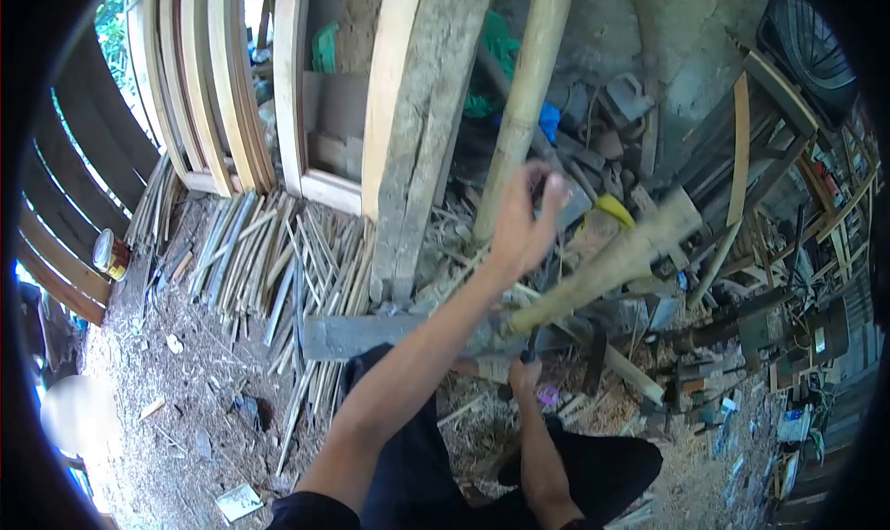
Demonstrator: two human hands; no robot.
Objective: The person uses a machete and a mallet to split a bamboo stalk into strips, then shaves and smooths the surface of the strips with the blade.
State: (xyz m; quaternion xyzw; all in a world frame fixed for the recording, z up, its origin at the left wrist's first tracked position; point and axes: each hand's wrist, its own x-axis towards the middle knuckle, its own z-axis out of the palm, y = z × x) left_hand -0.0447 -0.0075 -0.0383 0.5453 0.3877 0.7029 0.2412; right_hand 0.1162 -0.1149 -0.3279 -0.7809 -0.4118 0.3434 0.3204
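My left hand is raised in front of me, its thumb and fingers curved apart with nothing visible between them. Just to its right a pale bamboo piece slants up to the right, smeared by motion. My right hand is low, closed around the dark handle of a tool. The rest of that tool is mostly hidden near the lower end of the bamboo. A grey wooden beam lies across in front of my knees, passing behind my left forearm.
Bundles of thin split sticks lie at the left. An upright weathered post and a tall bamboo pole stand ahead. Wooden frames lean at the back left. Scrap wood is piled right. A tin sits far left.
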